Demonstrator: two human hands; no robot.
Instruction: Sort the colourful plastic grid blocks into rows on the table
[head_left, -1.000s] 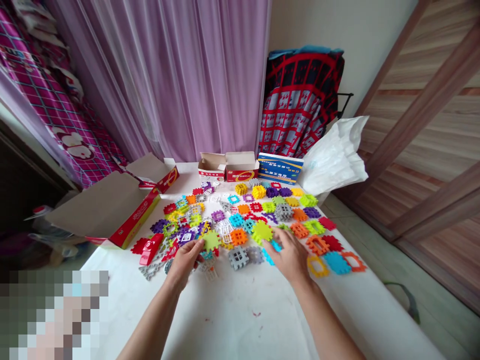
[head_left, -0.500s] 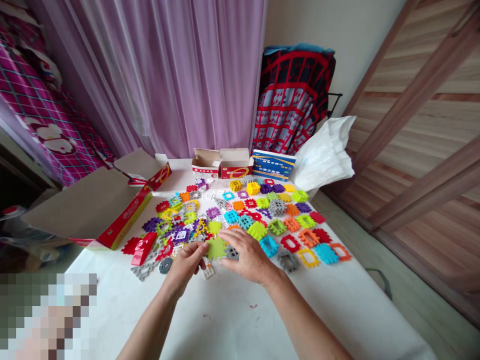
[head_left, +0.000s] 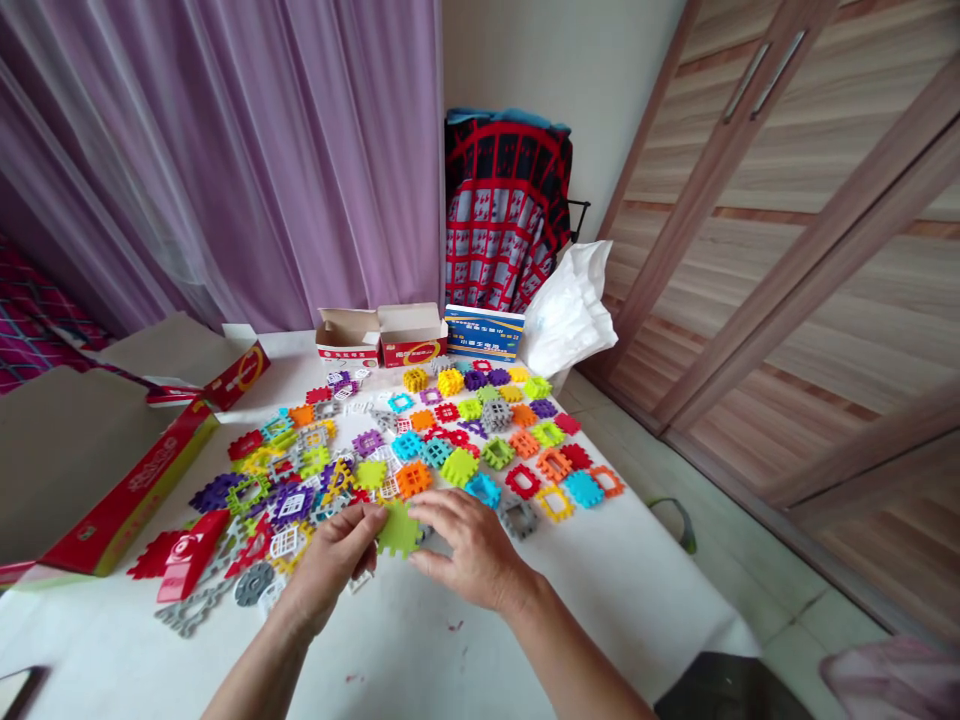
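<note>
A lime green toothed square piece (head_left: 398,530) is pinched at its left edge between the thumb and fingers of my left hand (head_left: 335,553). My right hand (head_left: 472,545) is at the piece's right edge, fingers apart and slightly curved; whether its fingertips press on the piece is hard to tell. A grey piece is partly hidden behind the right fingers. Just beyond the hands lie an orange piece (head_left: 413,480), another lime green piece (head_left: 460,467) and a blue frame piece (head_left: 484,490). White lattice pieces (head_left: 285,543) lie left of my left hand.
Many coloured pieces spread over the white table (head_left: 390,665). Open red boxes (head_left: 135,490) stand at the left, smaller boxes (head_left: 412,350) and a blue box (head_left: 484,333) at the back. A white bag (head_left: 571,310) is behind right. A dark-edged object (head_left: 28,690) lies front left.
The view has turned to the right, so the table and boxes appear further left. The green piece remains in my left hand, with my right hand still beside it.
</note>
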